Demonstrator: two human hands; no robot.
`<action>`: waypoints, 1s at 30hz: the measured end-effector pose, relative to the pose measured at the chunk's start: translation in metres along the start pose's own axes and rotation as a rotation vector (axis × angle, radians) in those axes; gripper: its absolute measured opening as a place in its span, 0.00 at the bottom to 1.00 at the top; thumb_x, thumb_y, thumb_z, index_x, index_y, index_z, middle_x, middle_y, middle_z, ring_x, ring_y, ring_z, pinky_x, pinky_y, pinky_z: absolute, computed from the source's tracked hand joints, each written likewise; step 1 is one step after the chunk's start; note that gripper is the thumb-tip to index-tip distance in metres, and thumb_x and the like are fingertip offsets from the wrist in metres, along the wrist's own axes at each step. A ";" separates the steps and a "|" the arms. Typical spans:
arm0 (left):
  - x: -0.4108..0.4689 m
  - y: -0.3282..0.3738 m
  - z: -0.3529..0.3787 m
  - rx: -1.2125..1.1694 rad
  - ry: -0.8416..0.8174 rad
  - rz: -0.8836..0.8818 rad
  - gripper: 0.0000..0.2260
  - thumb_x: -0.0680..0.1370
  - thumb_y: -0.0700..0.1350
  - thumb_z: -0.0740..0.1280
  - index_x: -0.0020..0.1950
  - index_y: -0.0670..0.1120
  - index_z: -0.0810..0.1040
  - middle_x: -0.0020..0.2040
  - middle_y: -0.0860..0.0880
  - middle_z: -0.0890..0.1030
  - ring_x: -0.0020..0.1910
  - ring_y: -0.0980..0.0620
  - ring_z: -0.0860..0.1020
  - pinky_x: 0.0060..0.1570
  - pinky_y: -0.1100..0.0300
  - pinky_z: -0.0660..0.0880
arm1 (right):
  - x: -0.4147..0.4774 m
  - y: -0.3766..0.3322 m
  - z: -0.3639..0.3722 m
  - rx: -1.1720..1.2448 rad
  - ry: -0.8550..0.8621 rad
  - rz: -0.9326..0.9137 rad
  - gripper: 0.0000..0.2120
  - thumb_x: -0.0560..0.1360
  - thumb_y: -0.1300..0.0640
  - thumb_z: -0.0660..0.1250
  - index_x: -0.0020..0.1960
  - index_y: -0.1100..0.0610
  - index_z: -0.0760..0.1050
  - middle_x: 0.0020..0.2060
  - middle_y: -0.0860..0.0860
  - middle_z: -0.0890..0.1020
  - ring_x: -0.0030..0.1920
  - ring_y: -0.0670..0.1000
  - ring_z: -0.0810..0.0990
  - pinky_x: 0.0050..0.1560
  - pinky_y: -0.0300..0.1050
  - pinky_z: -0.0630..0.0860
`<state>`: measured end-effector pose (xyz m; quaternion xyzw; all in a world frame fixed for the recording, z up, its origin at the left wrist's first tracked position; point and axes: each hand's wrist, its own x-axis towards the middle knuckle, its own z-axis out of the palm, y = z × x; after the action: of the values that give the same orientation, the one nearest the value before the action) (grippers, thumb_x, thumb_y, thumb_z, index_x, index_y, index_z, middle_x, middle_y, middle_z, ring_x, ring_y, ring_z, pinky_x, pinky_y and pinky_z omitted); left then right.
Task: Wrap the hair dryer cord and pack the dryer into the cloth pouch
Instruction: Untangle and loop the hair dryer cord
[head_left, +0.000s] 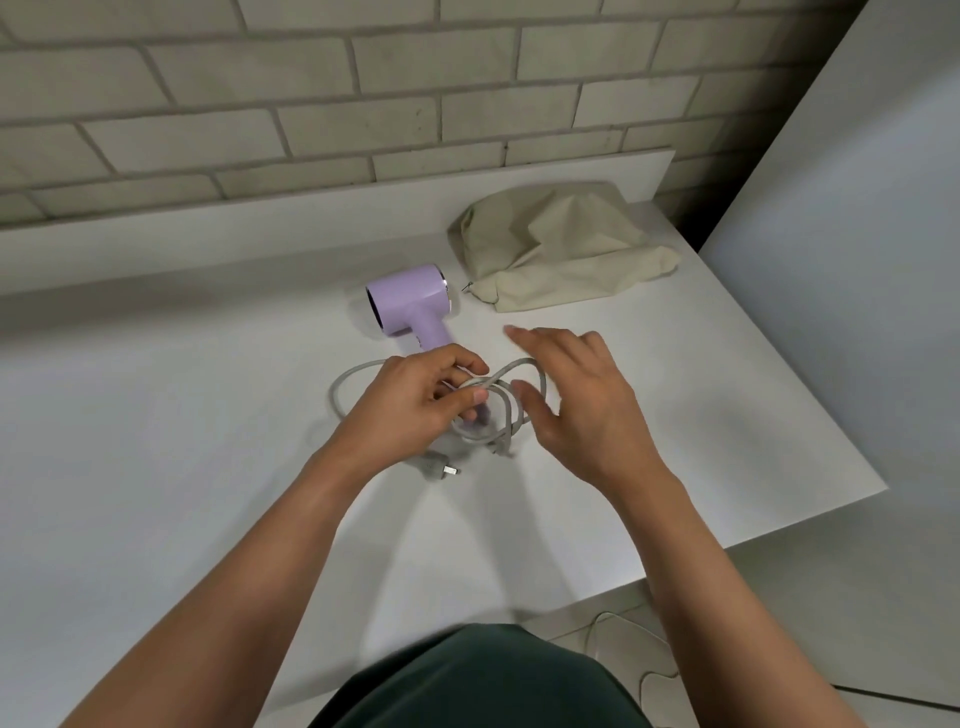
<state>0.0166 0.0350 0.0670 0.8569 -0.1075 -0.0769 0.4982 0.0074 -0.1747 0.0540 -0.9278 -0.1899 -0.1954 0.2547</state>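
On my feed the lilac hair dryer (410, 301) lay on its side on the white surface (156, 415), at twelve o'clock from the left hand (415, 405). Its stubby barrel had a dark mouth at the nine o'clock end and a silvery ring at the three o'clock end, and its handle ran toward six o'clock under that hand. The pale grey cord (498, 410) was gathered in several loose loops, and the left fingers (470, 397) were curled round the bundle. One loop bulged out to nine o'clock, and the grey plug (439, 470) rested at six o'clock. The right hand (576, 405) hovered at three o'clock of the loops with fingers (535, 340) spread and released; I could not tell whether its thumb touched the cord. The crumpled beige cloth pouch (556, 249) sat at one o'clock, just beside the dryer.
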 end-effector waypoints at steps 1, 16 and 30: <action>-0.001 0.000 -0.001 0.009 -0.001 0.005 0.07 0.79 0.43 0.73 0.57 0.48 0.83 0.45 0.56 0.87 0.43 0.58 0.86 0.54 0.56 0.80 | 0.003 -0.002 -0.002 -0.062 -0.027 -0.088 0.18 0.80 0.53 0.70 0.69 0.48 0.77 0.58 0.45 0.81 0.51 0.52 0.74 0.36 0.48 0.78; -0.016 -0.018 -0.002 0.023 0.038 0.027 0.10 0.79 0.47 0.74 0.59 0.50 0.86 0.47 0.56 0.88 0.48 0.58 0.86 0.56 0.51 0.81 | 0.018 0.002 -0.011 0.175 0.067 0.176 0.05 0.83 0.56 0.67 0.53 0.55 0.82 0.46 0.46 0.80 0.42 0.44 0.75 0.47 0.50 0.77; -0.019 -0.004 -0.008 0.031 0.045 0.069 0.06 0.78 0.48 0.75 0.53 0.55 0.88 0.40 0.55 0.87 0.39 0.59 0.84 0.42 0.62 0.76 | 0.017 -0.019 -0.010 -0.126 -0.138 -0.219 0.11 0.80 0.50 0.67 0.60 0.46 0.83 0.48 0.46 0.80 0.48 0.52 0.79 0.30 0.49 0.77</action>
<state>0.0005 0.0488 0.0685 0.8620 -0.1267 -0.0387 0.4893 0.0102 -0.1605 0.0773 -0.9269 -0.2946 -0.1695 0.1595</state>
